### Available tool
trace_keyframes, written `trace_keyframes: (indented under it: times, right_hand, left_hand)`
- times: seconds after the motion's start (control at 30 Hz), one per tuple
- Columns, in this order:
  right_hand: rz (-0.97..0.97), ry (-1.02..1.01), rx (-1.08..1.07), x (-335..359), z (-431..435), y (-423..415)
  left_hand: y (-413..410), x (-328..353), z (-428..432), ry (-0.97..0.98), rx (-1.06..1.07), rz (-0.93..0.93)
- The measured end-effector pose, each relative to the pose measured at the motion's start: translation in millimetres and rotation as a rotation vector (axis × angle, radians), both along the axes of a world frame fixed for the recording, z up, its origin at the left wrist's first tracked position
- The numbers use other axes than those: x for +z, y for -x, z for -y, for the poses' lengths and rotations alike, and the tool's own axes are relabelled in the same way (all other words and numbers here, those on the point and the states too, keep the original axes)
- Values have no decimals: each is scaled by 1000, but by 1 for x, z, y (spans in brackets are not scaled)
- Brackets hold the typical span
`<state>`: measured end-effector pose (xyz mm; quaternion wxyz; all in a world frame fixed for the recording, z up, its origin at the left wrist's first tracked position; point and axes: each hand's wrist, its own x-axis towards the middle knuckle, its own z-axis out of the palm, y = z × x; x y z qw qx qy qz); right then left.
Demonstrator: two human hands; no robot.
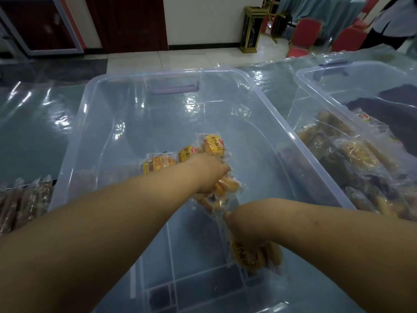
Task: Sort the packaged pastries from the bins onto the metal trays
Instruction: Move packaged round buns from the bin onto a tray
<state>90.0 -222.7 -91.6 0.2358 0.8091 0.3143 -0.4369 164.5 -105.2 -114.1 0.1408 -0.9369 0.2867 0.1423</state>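
Reaching with left hand (208, 173) into large clear plastic bin (74, 141), curling fingers down over clear-wrapped golden pastry packet (228, 188) at bin centre. Clamping right hand (244, 231) round yellow-labelled pastry packet (247, 258) at 5 o'clock from the first, low inside the bin. Leaving three loose yellow-labelled packets (213, 144) lying at 12 o'clock of left hand. Judging packets light, soft, crushable, film slippery: best taking by crimped end seals or cupping loosely, not squeezing. Minding tall bin walls when lifting out; seeing plenty of open floor inside. Noting second clear plastic bin (302, 100) just beside at 3 o'clock, heaped with packets. Spotting brown packets (24, 199) at 9 o'clock on film-covered bench (29, 132); not making out any metal trays.
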Motion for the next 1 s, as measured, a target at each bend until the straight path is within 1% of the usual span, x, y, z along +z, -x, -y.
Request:
trace_keyframes:
  times: [0.07, 0.17, 0.23, 0.33, 0.43, 0.5, 0.6, 0.67, 0.73, 0.87, 1.0]
  right_hand:
    - [50, -26, -25, 4, 3, -3]
    - [113, -106, -141, 15, 10, -9]
    - [177, -179, -203, 24, 12, -13]
    - [284, -325, -263, 42, 12, -15]
    - [358, -513, -392, 63, 12, -16]
    - [433, -658, -459, 76, 13, -15]
    - [481, -930, -523, 94, 13, -9]
    - [502, -1076, -510, 104, 10, 0]
    - [531, -1192, -491, 115, 5, 12]
    - [483, -1438, -565, 136, -14, 38]
    - [449, -1636, -583, 151, -50, 74]
  left_hand:
    - [3, 15, -7, 0, 81, 31]
    - [11, 41, -20, 14, 193, 91]
    - [20, 56, -32, 38, 236, 154]
    - [39, 75, -49, 126, 341, 221]
    - [64, 93, -65, 310, 503, 220]
    - [83, 102, -77, 424, 576, 262]
    - [112, 114, -97, 584, 651, 411]
    - [132, 123, -111, 731, 686, 509]
    - [152, 133, -123, 897, 707, 568]
    - [196, 147, -143, 1152, 739, 625]
    - [247, 152, -169, 1260, 742, 629]
